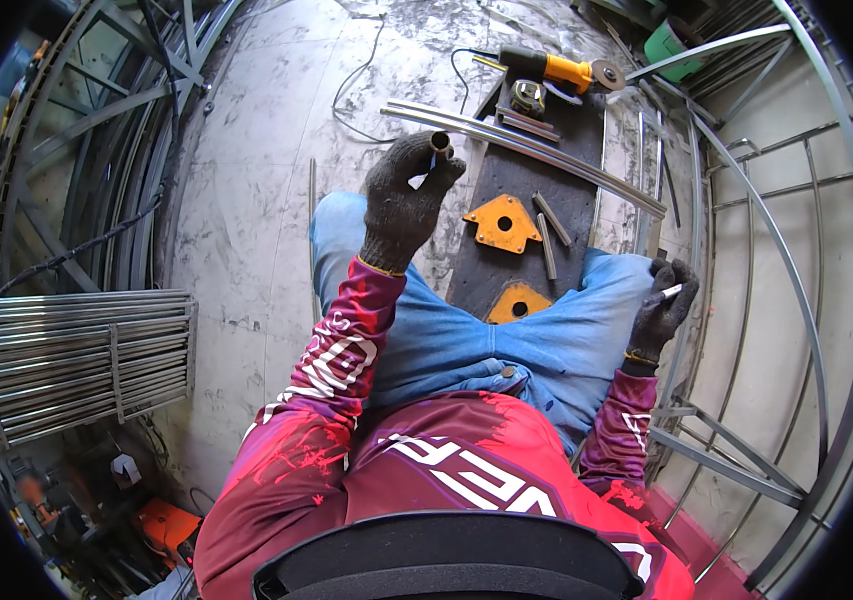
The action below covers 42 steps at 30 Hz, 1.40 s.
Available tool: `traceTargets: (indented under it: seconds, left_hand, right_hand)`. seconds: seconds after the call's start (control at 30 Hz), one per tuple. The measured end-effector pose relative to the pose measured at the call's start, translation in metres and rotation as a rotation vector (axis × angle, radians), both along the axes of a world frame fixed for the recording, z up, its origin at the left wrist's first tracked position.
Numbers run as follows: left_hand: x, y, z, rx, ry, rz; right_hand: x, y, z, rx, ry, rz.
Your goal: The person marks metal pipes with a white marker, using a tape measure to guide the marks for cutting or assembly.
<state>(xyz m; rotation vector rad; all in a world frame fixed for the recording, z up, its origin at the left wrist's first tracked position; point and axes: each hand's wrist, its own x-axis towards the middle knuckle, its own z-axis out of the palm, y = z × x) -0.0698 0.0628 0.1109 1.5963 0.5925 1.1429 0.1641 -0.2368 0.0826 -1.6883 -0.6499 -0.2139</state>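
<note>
My left hand (408, 190), in a black work glove, is raised above my left knee. Its fingers are closed round a metal tube, whose open round end (440, 142) points up at me; the rest is mostly hidden by the glove. Beside my right knee, my gloved right hand (661, 315) pinches a thin white pen-like stick (668, 292). Between my legs, a dark board (481, 180) bears an orange magnetic welding square (503, 223) and two short metal pieces (551, 220). A second orange square (519, 302) lies nearer me, partly covered by my jeans.
Long shiny metal tubes (546, 153) lie across the board. Beyond them are a tape measure (527, 97) and a yellow angle grinder (568, 72) with its cable. Metal racks (76, 360) stand at left; a metal frame (781, 220) rises at right near a green bucket (673, 50).
</note>
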Motion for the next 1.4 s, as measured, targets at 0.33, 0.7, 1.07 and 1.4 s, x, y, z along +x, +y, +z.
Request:
traceTargets:
  seconds: [0.33, 0.7, 1.07, 1.4]
  left_hand:
    - [-0.002, 0.009, -0.052, 0.033, 0.133, 0.050]
    - [-0.002, -0.004, -0.047, 0.295, 0.146, 0.086]
    - [-0.008, -0.001, -0.052, 0.319, 0.180, 0.048]
    - [-0.004, -0.002, -0.053, 0.188, 0.103, 0.025]
  right_hand:
    - [-0.069, 0.080, 0.057, 0.038, 0.235, 0.400]
    - [-0.117, 0.200, 0.079, 0.079, 0.021, 0.720]
    - [-0.132, 0.221, 0.065, 0.036, 0.073, 0.794]
    - [-0.132, 0.226, 0.051, -0.007, 0.100, 0.813]
